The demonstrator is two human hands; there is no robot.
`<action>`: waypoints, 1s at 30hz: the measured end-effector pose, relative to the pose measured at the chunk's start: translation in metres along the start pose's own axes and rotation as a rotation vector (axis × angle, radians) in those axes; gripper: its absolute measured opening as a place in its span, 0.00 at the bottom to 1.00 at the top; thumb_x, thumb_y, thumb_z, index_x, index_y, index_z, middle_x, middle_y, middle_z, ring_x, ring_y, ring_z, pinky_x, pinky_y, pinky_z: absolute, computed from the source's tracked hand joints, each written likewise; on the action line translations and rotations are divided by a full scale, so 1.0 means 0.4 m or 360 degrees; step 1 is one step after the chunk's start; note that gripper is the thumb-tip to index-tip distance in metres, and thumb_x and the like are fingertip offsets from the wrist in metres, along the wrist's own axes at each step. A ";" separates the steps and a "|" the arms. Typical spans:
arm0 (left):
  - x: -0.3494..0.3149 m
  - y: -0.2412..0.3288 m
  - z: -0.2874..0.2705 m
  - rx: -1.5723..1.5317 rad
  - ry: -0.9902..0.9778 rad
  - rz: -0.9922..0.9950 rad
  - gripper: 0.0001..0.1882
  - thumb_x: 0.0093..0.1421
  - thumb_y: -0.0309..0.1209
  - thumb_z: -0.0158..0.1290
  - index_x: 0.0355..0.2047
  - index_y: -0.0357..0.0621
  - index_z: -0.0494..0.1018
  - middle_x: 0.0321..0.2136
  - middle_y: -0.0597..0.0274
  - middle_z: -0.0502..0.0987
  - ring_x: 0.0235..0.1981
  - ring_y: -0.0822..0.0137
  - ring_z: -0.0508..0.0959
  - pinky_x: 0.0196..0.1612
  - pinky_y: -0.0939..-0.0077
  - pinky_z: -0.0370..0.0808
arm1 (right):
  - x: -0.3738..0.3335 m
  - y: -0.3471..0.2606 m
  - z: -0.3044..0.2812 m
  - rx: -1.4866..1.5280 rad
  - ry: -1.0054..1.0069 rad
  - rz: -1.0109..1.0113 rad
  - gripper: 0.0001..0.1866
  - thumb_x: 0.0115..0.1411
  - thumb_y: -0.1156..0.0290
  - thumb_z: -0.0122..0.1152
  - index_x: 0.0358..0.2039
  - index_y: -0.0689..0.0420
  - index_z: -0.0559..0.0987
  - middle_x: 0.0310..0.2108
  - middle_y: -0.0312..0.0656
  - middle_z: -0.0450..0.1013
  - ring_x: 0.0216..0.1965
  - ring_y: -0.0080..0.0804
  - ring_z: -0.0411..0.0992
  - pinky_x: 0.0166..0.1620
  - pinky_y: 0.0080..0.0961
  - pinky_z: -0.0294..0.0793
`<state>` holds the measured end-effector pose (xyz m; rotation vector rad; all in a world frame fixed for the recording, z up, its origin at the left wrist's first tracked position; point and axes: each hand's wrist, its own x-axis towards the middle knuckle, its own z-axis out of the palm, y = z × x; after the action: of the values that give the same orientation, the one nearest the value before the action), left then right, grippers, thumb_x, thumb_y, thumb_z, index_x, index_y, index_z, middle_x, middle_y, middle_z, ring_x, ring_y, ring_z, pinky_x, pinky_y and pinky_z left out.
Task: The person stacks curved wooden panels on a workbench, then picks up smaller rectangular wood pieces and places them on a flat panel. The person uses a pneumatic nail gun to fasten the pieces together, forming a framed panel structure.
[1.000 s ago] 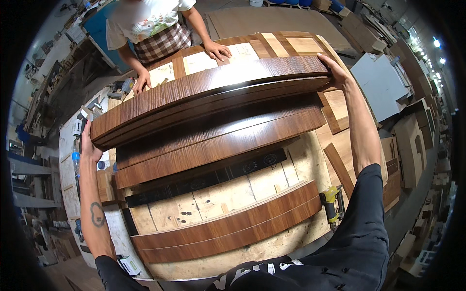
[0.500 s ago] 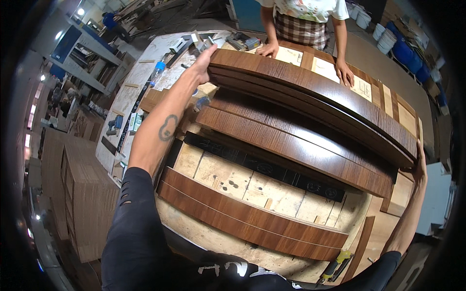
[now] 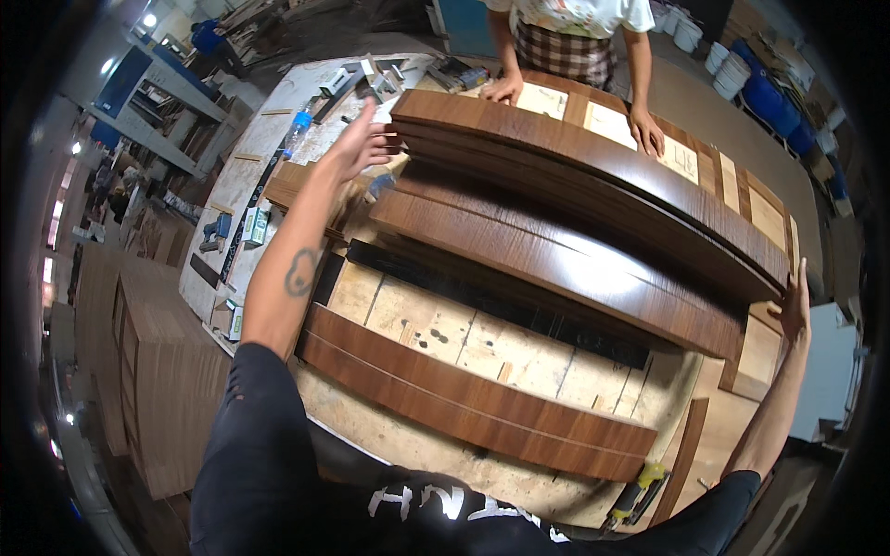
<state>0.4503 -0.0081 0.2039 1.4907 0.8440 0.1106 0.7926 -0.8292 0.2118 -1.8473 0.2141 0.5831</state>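
A stack of curved dark-brown wood panels (image 3: 593, 157) spans the middle of the workbench, its glossy top facing up. Just off its left end is my left hand (image 3: 357, 148), open with the fingers apart. At the opposite end my right hand (image 3: 794, 304) is open too, its fingers stretched upward beside the panel corner; whether it still touches the wood is hard to tell. Below the stack lie more flat brown boards (image 3: 556, 255). Nearer to me, a curved brown strip with a pale line (image 3: 473, 398) rests in a pale wooden frame, beside a black bar (image 3: 491, 301).
Across the bench, a co-worker's hands (image 3: 647, 132) rest on a wooden frame panel. A yellow-and-black tool (image 3: 638, 499) sits at the lower right. A water bottle (image 3: 298, 130) and a blue tool (image 3: 217, 228) lie on the left table. Stacked boards (image 3: 171, 371) stand at the left.
My left hand has let go of the stack's left end and moved left, its fingers spreading. My right hand has loosened from the right end. The panels stay in place.
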 end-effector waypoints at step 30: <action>-0.666 -0.828 -0.378 -0.0641 -0.0200 -0.0508 0.45 0.62 0.61 0.54 0.68 0.41 0.58 0.64 0.55 0.65 0.63 0.56 0.65 0.64 0.60 0.64 | -0.824 0.867 0.441 0.0386 -0.0118 0.0408 0.58 0.57 0.28 0.53 0.74 0.54 0.44 0.76 0.44 0.40 0.76 0.43 0.36 0.72 0.49 0.39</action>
<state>0.0350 -0.0746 0.0412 0.9646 0.8867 -0.0490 0.3123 -0.8329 0.0400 -1.5716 0.4566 0.7666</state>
